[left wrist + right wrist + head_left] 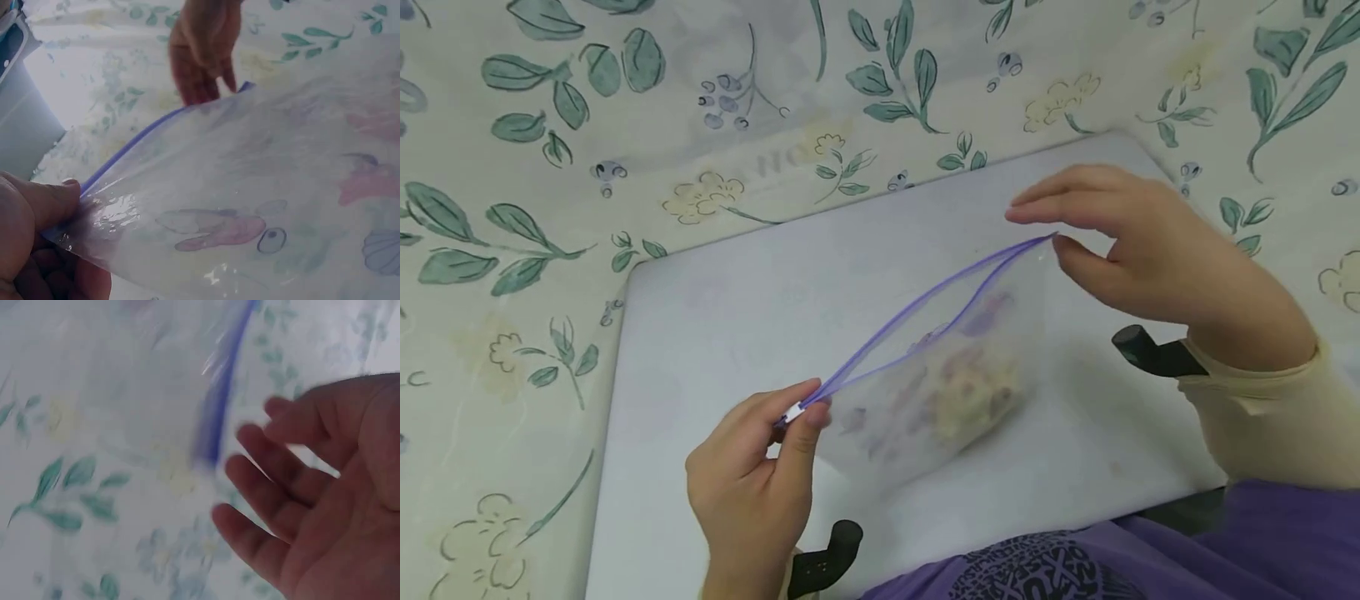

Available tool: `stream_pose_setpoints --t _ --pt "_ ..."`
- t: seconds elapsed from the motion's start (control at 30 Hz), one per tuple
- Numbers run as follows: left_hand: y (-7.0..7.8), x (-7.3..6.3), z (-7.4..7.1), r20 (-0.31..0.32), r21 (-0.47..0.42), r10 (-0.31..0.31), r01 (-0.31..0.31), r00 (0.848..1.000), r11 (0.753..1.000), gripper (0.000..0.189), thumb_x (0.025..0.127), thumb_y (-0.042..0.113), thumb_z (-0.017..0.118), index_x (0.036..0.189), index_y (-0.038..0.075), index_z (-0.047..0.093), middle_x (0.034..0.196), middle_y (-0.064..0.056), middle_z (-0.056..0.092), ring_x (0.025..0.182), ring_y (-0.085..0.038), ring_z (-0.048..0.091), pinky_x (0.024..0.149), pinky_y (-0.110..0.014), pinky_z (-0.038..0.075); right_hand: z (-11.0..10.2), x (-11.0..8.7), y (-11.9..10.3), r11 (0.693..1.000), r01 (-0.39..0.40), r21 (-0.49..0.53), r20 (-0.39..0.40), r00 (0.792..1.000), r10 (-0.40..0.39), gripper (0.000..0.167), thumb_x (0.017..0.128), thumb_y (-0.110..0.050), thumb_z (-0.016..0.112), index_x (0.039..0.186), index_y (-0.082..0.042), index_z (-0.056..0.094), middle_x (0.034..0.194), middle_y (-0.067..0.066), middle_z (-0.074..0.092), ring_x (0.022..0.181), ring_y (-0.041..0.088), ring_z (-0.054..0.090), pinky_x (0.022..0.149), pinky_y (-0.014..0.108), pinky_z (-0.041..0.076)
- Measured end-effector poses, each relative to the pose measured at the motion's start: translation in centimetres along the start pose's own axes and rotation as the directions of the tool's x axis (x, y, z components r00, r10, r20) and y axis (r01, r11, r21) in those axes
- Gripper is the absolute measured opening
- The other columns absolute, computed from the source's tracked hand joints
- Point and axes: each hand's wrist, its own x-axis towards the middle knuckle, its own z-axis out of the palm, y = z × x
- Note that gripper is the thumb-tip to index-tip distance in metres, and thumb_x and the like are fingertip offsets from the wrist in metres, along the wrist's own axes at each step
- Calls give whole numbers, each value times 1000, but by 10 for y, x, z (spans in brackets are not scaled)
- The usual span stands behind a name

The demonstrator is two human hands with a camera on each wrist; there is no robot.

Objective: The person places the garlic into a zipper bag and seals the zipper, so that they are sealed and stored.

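Note:
A clear zip bag (887,425) with a purple zip edge hangs slantwise over the white board, its mouth parted in the middle. Coloured prints show on its film in the left wrist view, and a blurred yellowish patch lies low in the bag in the head view. My left hand (760,475) pinches the lower left end of the zip, beside a white slider (793,412). Close to the far right corner is my right hand (1142,242), thumb and fingers spread apart. In the right wrist view, its fingertips (234,465) stand apart from the zip's end.
The white board (715,317) lies on a cloth (460,350) patterned with leaves and flowers. Dark curved mounts stick out at both wrists. A purple garment (1285,533) comes over the board's near edge.

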Motion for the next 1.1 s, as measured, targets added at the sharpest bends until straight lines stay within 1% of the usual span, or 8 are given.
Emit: stream_pose_setpoints --t 0.1,0.17,0.27,0.4,0.57,0.83,0.97,1.1 --pt "6 3 5 10 23 14 -14 1000 1000 20 90 22 77 97 4 80 77 -7 74 63 -5 59 59 -11 46 18 16 -31 996 94 -8 -25 995 -94 42 86 -4 70 128 -5 68 132 13 66 125 29 58 106 30 42" --pt "9 4 7 16 12 37 -37 999 999 23 92 24 74 97 2 79 78 -8 75 63 -7 60 59 -12 46 37 29 -51 981 194 -7 -28 981 -194 40 88 -15 74 126 -5 68 132 12 66 127 30 58 112 38 42" --pt "13 6 11 26 -12 85 -85 996 996 30 96 28 68 98 0 78 80 -9 75 67 -9 63 62 -13 49 61 48 -74 945 324 -41 -35 945 -326 30 92 -23 73 117 -8 72 117 6 72 121 27 63 109 41 46" --pt "17 6 14 -1 -13 136 -136 991 991 35 99 30 64 94 -2 77 77 -9 73 66 -11 59 63 -16 47 79 67 -90 914 403 -42 -52 913 -405 13 96 -24 68 96 -13 75 84 -6 69 91 17 67 89 30 53" --pt "17 6 16 -64 32 171 -169 983 985 40 98 33 65 86 -4 76 69 -9 68 60 -13 53 58 -19 44 81 70 -91 913 403 59 -42 915 -401 13 95 -26 70 91 -16 77 74 -10 63 65 7 56 64 22 46" --pt "14 9 14 -96 33 140 -137 986 990 40 91 38 73 79 0 78 67 -9 71 56 -13 57 60 -15 48 73 71 -82 898 346 272 73 923 -377 9 93 -21 71 94 -18 79 75 -11 64 66 1 52 63 17 43" --pt "14 10 14 -91 -3 122 -123 988 992 37 92 35 73 81 -1 78 68 -11 72 57 -12 56 61 -14 48 73 72 -79 909 329 255 120 922 -367 10 95 -19 69 93 -18 78 76 -11 64 67 2 53 63 19 45" --pt "12 10 16 -97 -5 121 -122 988 992 35 93 33 73 83 -1 79 69 -10 71 57 -11 55 60 -14 47 77 72 -78 925 347 154 120 923 -367 11 95 -21 68 90 -19 76 73 -11 61 64 4 52 60 22 44"
